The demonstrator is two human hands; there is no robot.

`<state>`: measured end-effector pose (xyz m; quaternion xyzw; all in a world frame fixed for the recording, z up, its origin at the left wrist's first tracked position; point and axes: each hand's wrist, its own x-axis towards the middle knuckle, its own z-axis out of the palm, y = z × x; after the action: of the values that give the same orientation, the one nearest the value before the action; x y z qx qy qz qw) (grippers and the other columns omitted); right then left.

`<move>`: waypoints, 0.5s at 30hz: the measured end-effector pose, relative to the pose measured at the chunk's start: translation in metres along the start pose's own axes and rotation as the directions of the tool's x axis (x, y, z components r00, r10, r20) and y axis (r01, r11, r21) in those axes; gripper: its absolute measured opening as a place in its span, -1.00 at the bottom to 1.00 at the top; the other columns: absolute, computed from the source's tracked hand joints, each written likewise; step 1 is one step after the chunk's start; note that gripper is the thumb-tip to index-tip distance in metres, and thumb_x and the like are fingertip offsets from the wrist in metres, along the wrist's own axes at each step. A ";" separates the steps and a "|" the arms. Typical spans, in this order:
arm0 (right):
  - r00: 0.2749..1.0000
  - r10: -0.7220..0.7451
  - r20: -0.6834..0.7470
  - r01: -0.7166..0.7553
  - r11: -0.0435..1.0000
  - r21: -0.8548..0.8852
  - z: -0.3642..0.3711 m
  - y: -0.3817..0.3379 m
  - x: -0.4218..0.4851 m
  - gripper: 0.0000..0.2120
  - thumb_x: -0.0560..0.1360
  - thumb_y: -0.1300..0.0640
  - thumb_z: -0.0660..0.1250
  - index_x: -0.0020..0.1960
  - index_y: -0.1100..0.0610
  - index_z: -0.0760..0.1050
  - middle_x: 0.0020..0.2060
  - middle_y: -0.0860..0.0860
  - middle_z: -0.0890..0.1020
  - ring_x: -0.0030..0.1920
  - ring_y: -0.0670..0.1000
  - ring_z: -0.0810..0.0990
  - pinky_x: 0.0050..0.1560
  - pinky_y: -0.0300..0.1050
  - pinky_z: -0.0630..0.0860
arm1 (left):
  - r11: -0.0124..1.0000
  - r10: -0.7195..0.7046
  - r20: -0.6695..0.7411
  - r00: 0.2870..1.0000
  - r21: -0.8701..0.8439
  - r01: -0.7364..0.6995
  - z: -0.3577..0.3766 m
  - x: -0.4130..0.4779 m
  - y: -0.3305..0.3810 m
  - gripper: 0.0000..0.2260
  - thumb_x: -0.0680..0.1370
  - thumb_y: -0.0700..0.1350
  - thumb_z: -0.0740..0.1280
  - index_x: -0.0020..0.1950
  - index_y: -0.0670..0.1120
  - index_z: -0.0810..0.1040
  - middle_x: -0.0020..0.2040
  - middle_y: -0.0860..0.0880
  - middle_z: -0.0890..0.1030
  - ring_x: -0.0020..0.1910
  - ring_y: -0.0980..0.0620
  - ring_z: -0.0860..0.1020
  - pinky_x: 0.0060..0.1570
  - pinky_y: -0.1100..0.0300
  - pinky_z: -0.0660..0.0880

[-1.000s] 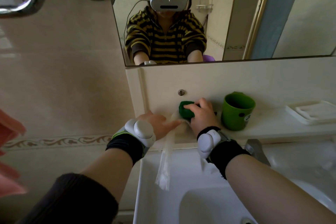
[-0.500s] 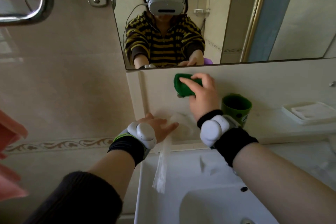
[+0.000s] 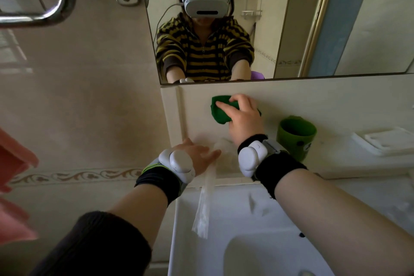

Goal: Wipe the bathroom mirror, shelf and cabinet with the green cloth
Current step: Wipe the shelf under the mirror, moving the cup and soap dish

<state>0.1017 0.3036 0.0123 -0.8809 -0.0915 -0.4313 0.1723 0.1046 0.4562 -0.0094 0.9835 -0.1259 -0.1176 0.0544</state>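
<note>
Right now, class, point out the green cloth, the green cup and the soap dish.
green cloth (image 3: 220, 116), head view, lower left fold.
green cup (image 3: 293, 148), head view, outer wall.
soap dish (image 3: 387, 141), head view, top face.

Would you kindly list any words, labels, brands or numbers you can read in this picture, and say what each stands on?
No text here is legible.
headset: a tiny mark on its front, too small to read.
green cup: a pale printed mark low on its side, too blurred to read.
</note>
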 end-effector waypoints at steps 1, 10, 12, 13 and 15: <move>1.000 0.009 0.004 -0.009 1.000 0.006 0.001 0.000 -0.001 -0.48 0.21 0.54 0.33 0.10 0.18 0.61 -0.03 0.26 0.54 -0.01 0.33 0.49 -0.05 0.15 0.51 | 1.000 -0.002 -0.006 1.000 -0.002 0.002 0.001 0.001 0.000 -0.45 0.48 0.41 -0.09 0.37 0.25 0.34 0.42 -0.06 0.28 0.33 -0.11 0.37 0.33 0.02 0.26; 0.993 0.079 0.089 -0.081 0.997 0.013 0.004 -0.001 -0.008 -0.52 0.35 0.51 0.26 0.18 0.15 0.56 0.09 0.25 0.48 0.12 0.31 0.40 0.05 0.14 0.48 | 0.968 0.067 -0.415 0.907 -0.192 -0.159 0.000 -0.006 -0.012 -0.63 0.61 0.09 0.12 0.37 0.02 0.39 0.30 -0.06 0.42 0.23 -0.05 0.45 0.15 0.13 0.40; 0.989 0.099 0.106 -0.101 0.995 0.011 0.005 -0.003 -0.009 -0.54 0.38 0.48 0.26 0.20 0.13 0.55 0.12 0.24 0.46 0.15 0.29 0.37 0.08 0.15 0.47 | 0.967 0.087 -0.561 0.824 -0.150 -0.204 -0.001 -0.009 -0.014 -0.66 0.60 0.04 0.16 0.34 0.00 0.42 0.27 -0.05 0.39 0.24 -0.04 0.39 0.11 0.11 0.42; 0.988 0.109 0.111 -0.111 0.994 0.014 0.005 -0.003 -0.010 -0.54 0.39 0.47 0.25 0.20 0.13 0.55 0.13 0.23 0.45 0.17 0.29 0.36 0.09 0.14 0.47 | 0.972 0.090 -0.620 0.780 -0.118 -0.205 -0.003 -0.011 -0.015 -0.66 0.59 0.03 0.18 0.34 0.00 0.42 0.29 -0.05 0.37 0.27 -0.05 0.33 0.13 0.10 0.39; 0.985 0.120 0.121 -0.124 0.992 0.019 0.004 -0.004 -0.010 -0.53 0.39 0.48 0.24 0.21 0.13 0.54 0.14 0.23 0.44 0.18 0.29 0.35 0.09 0.13 0.47 | 0.981 0.071 -0.703 0.708 -0.079 -0.176 -0.006 -0.013 -0.015 -0.62 0.56 0.03 0.21 0.37 0.02 0.38 0.36 -0.05 0.27 0.34 -0.08 0.21 0.22 0.06 0.31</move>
<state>0.0974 0.3088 0.0026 -0.9067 -0.0533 -0.3653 0.2042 0.0971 0.4744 -0.0023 0.9383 -0.1534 0.2565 0.1742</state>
